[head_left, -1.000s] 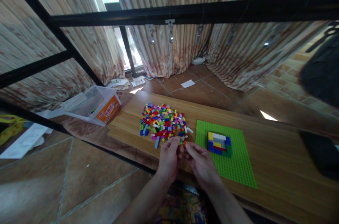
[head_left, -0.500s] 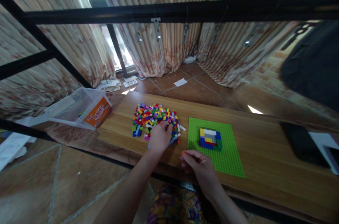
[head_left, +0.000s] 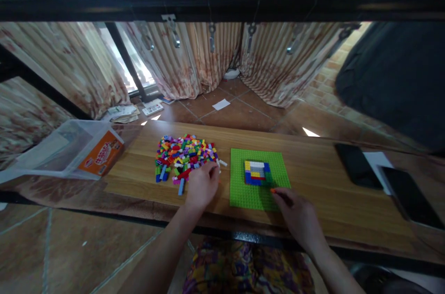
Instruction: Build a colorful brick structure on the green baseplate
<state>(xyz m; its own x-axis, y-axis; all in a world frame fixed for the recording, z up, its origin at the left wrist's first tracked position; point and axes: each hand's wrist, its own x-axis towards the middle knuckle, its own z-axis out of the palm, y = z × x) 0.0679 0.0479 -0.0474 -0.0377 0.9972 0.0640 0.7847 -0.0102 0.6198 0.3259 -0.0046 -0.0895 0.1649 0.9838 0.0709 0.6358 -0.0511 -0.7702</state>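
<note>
My right hand [head_left: 299,213] pinches a small orange brick [head_left: 273,190] between thumb and fingertips, over the lower right part of the green baseplate [head_left: 239,196]. Just up and left of it, a low square build of blue, yellow, white, grey, red and green bricks [head_left: 257,173] sits on the plate. My left hand [head_left: 202,186] is closed at the lower right edge of a heap of loose bricks [head_left: 186,151], fingertips together. Whatever is between those fingertips, if anything, is hidden. A long light-blue brick [head_left: 181,187] lies on the table left of that hand.
The wooden table [head_left: 313,169] carries a clear plastic box with an orange label [head_left: 100,152] at its left end. Dark phones [head_left: 358,164] and a white sheet [head_left: 377,169] lie at the right. A black bar [head_left: 222,5] with hanging metal clips crosses above.
My right hand has moved right with the orange brick, from beside the baseplate to over its lower right part. My left hand stays at the heap's edge. The camera view has turned to the right.
</note>
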